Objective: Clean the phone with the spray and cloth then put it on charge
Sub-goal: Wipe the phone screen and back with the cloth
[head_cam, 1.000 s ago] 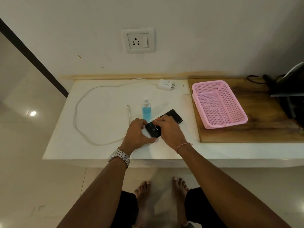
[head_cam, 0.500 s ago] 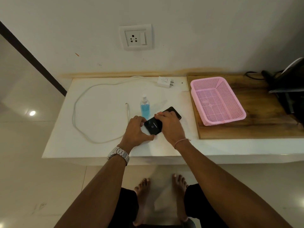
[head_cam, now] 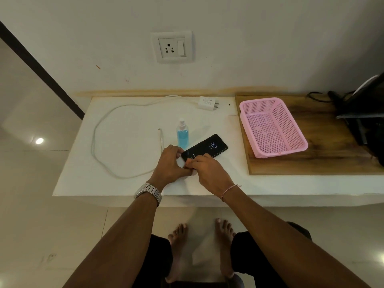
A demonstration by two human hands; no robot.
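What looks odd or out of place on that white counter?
Little stands out. The charger plug lies loose on the white counter, not in the wall socket, its cable sprawled in a loop. The phone sits askew, screen lit, both hands at its near end. The spray bottle stands upright; no spill.

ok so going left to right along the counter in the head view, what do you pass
charger cable loop → spray bottle → phone → pink basket on the wooden board → dark appliance at the right edge
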